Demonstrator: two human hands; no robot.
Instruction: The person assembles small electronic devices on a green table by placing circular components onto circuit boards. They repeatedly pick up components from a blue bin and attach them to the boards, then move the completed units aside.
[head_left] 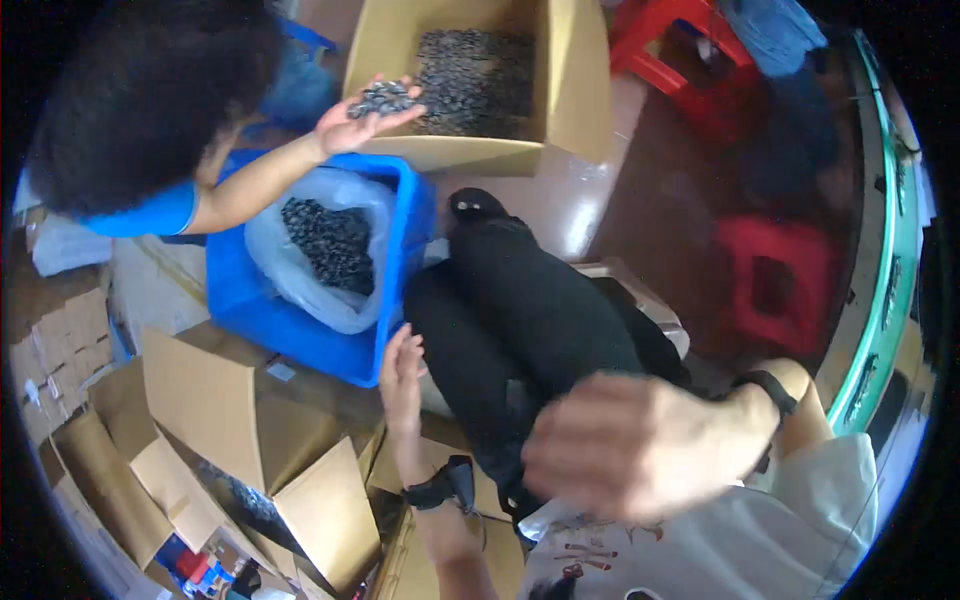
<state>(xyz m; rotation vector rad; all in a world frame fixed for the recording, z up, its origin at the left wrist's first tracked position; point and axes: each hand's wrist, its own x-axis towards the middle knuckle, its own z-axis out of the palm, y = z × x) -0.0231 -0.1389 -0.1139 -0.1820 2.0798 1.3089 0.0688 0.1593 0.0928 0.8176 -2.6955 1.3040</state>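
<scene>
My left hand [403,370] is beside the corner of a blue plastic crate [395,240], next to my knee. Its fingers stretch upward and hold nothing that I can see. Over my lap, near my black trousers [540,300], is my right hand [610,445]. Motion smears it, so its fingers and anything in them cannot be made out. A clear plastic bag [262,245] lines the crate, with many small dark pieces [330,240] inside. At the far left, another person's hand [370,115] holds similar pieces on its open palm, beside a cardboard box [480,155].
More dark pieces [475,80] fill the far cardboard box. Open cartons [205,400] crowd the near left. Red plastic stools [780,280] stand on the right, by a long green-edged rail [885,260]. The other person [150,110] leans in at the left.
</scene>
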